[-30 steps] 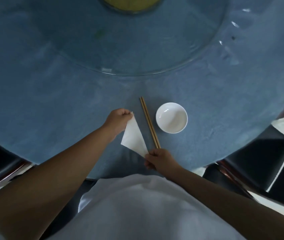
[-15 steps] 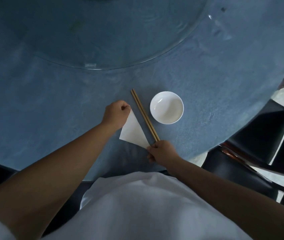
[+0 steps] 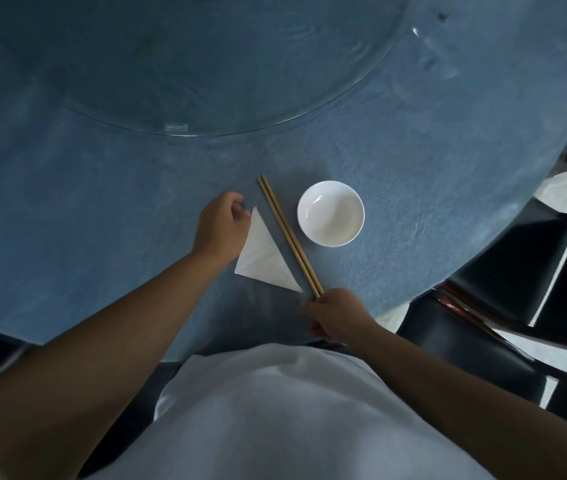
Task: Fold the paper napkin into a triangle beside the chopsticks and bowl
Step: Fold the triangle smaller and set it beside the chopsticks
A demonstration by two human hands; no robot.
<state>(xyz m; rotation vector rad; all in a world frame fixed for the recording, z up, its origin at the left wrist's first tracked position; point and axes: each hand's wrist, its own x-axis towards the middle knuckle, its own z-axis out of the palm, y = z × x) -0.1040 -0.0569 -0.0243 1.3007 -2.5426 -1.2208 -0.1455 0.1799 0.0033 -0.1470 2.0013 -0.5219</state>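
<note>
A white paper napkin (image 3: 263, 259), folded into a triangle, lies flat on the blue table (image 3: 413, 168) just left of two wooden chopsticks (image 3: 287, 233). Right of the chopsticks stands a small white bowl (image 3: 331, 213), which holds nothing. My left hand (image 3: 221, 228) hovers at the napkin's far tip with loosely curled fingers, a little apart from the paper. Close to the table's front edge, my right hand (image 3: 335, 315) is curled beside the napkin's near tip and the near ends of the chopsticks. Both tips of the napkin show free.
A large round glass turntable (image 3: 205, 64) covers the far middle of the table. Dark chairs (image 3: 503, 306) stand at the right, past the table's edge. My white shirt (image 3: 292, 410) fills the bottom of the view.
Both hands have let go of the napkin's two tips, and it now lies flat. My left hand drew slightly back to the left; my right hand pulled a little toward me.
</note>
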